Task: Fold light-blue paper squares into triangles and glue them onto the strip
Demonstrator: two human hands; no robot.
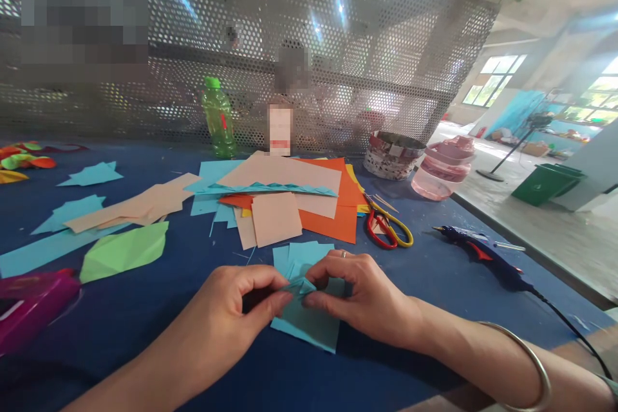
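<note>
Currently both hands are closed in a fingertip pinch: left hand (232, 302) and right hand (362, 293) each nip one end of a small folded blue paper piece (296, 287), thumb and forefinger meeting on it. It sits just above a flat blue sheet (309, 328), close to the near edge of the table (425, 283), roughly mid-width.

Judgement: near-weightless and thin, limp across a span but stiff along creases. It marks for good if crushed and tears at fold tips. Best held at creased edges or corners with light pressure, not the flat middle. Matte stock, sharp triangular pleats.

Outward:
- peach square (275, 219) over an orange sheet (340, 209), toward mid-table
- scissors (390, 230) with red and yellow loops, just right of those
- blue glue gun (483, 252) by the right edge, cord trailing
- green leaf-shaped fold (123, 251) to the left

Table cover is dark blue, smooth, looks like cloth.
</note>
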